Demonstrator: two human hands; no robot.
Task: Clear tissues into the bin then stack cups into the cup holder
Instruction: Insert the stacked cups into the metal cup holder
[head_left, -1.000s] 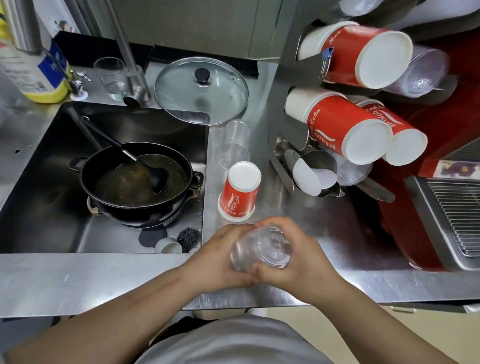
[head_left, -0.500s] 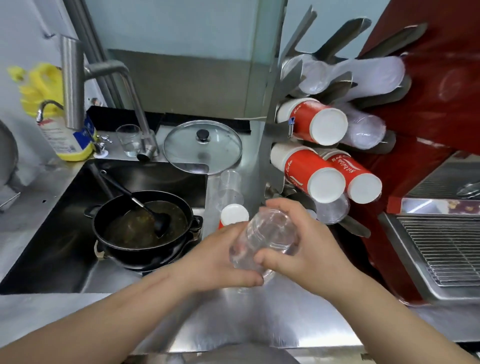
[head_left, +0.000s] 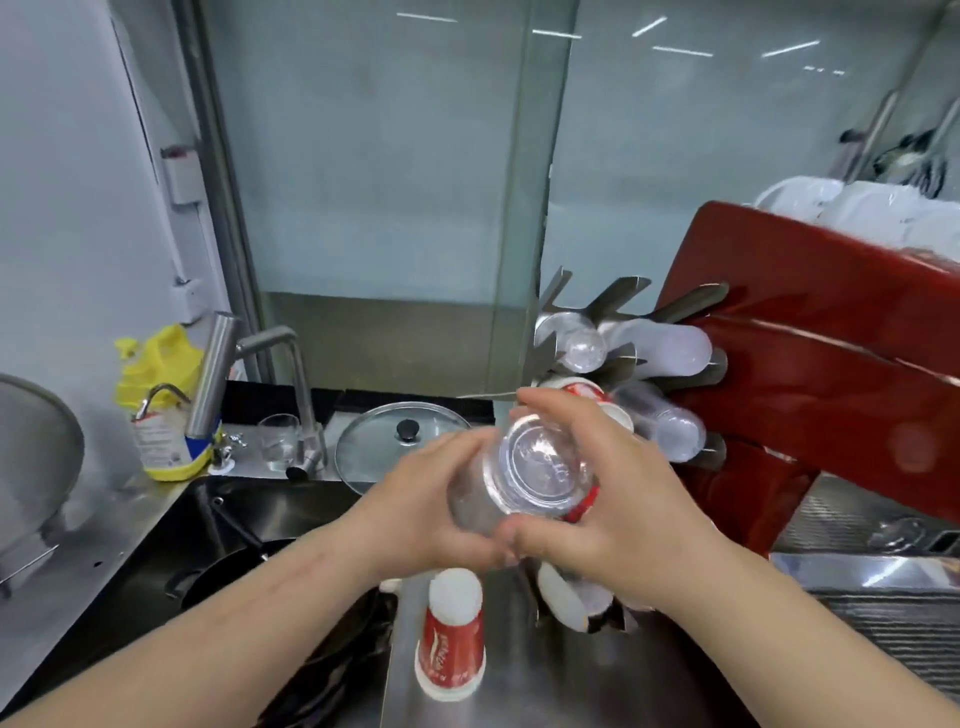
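Both hands hold a stack of clear plastic cups raised in front of the metal cup holder, its base turned toward me. My left hand grips the stack from the left and below. My right hand curls over its right side and top. The holder's prongs carry clear cups on top and more clear cups lower right; red paper cups behind my right hand are mostly hidden. One red paper cup stands upside down on the steel counter below my hands.
A sink on the left holds a black pan. Behind it are a glass lid, a drinking glass, a tap and a yellow bottle. A red machine stands close on the right of the holder.
Both hands have lifted the clear cup stack up and toward the holder. My view has tilted upward, so the sink and counter have slid lower.
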